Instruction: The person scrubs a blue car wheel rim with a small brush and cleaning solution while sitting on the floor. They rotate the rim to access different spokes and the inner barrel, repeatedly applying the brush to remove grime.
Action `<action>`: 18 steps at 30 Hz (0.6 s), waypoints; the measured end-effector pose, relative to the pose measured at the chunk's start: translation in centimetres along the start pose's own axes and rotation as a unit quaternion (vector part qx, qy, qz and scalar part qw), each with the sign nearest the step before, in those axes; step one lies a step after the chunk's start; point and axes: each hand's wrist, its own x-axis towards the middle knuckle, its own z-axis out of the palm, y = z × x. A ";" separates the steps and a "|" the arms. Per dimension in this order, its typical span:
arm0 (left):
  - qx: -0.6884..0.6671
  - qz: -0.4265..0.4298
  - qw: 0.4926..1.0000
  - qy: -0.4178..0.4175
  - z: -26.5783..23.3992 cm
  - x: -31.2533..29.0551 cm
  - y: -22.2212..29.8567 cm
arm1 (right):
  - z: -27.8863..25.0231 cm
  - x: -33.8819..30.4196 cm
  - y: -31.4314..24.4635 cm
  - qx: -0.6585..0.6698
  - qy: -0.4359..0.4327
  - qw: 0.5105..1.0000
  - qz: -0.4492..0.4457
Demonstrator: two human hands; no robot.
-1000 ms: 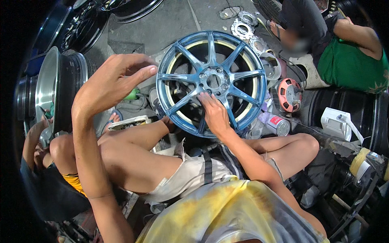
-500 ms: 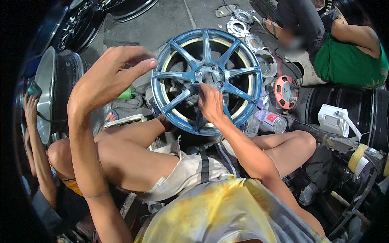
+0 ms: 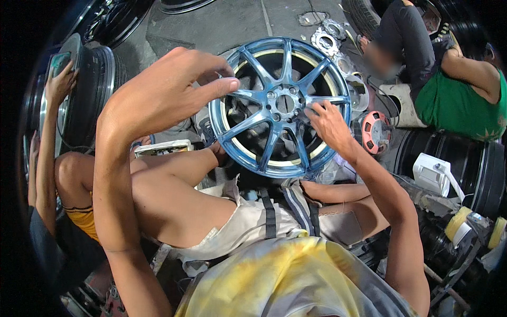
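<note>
1. Compared with 0.5 s ago, the right hand [image 3: 331, 127] has moved from the lower left of the hub to its right side, and the left hand [image 3: 169, 92] has come further right in the frame, its thumb now overlapping the wheel's left edge.
2. Upper middle of the frame: the blue spoked wheel [image 3: 285, 87], its face toward the camera, sits just beyond the person's bent legs.
3. Right hand: fingers [image 3: 319, 108] bent over the right side of the hub; whether they grip something cannot be told.
4. Left hand: fingers curved, thumb apart from them, nothing visible between; contact with the rim cannot be judged.
5. Far left: a co-worker's hand [image 3: 60, 84] holds a green object [image 3: 59, 62] at another wheel [image 3: 97, 79].
6. Right of frame: a red-orange round part [image 3: 375, 132], then a white box [image 3: 432, 174].
</note>
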 end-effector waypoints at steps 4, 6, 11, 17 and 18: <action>0.030 0.023 0.999 0.016 0.6 0.0 0.2 | -0.3 0.5 -1.0 -0.037 -0.008 0.999 0.003; 0.025 0.021 0.999 0.016 0.7 0.0 0.2 | -0.5 0.5 -1.2 -0.043 0.015 0.999 0.025; 0.042 0.034 0.999 -0.007 0.3 -0.2 0.1 | -0.7 -0.3 -1.5 0.060 -0.050 0.993 0.086; 0.057 0.039 0.997 0.029 0.8 -0.4 0.2 | -0.5 -0.8 -0.3 0.123 -0.061 0.964 0.227; 0.035 0.032 0.998 0.032 0.9 -0.4 0.2 | -0.3 -0.5 0.2 0.159 -0.046 0.954 0.250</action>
